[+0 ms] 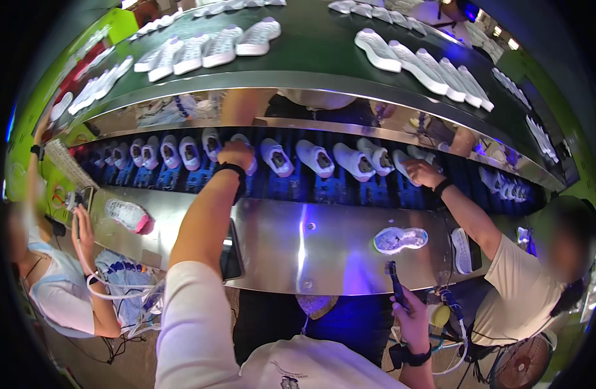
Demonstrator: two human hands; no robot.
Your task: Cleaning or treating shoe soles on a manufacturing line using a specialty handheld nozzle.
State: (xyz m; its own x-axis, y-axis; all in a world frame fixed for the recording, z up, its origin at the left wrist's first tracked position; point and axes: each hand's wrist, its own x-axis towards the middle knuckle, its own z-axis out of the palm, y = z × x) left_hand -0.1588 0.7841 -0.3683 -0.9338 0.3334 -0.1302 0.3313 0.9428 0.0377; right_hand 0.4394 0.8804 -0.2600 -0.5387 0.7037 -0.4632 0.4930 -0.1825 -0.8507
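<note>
— Left hand [236, 154]?
— Stretched far out over the steel worktop [278, 243] to the lower conveyor [291, 185], grip clenched on a white shoe [246, 146] in the row there; black wristband [232, 172] just behind it.
— Rest of that row?
— White shoes with dark openings, lined up side by side on the blue-lit belt, from the far left across to the right.
— Right hand [411, 318]?
— Low, near the body, just off the worktop's near edge. Grip wrapped round a dark pen-like tool [395, 282], tip pointing up; black watch [416, 356] at the wrist.
— Nearest thing on the worktop?
— A pale shoe sole [400, 238], tread up, lying just beyond the tool, not touching it.
— Others nearby?
— To the right, a person in a beige shirt [515, 285], one hand [422, 172] on a shoe on the same belt. To the left, a person in a light top [58, 285], holding a small device with a white cable; a white and pink shoe [127, 215] lying on the worktop close by.
— Above?
— An upper green belt [311, 45] carrying rows of white soles.
</note>
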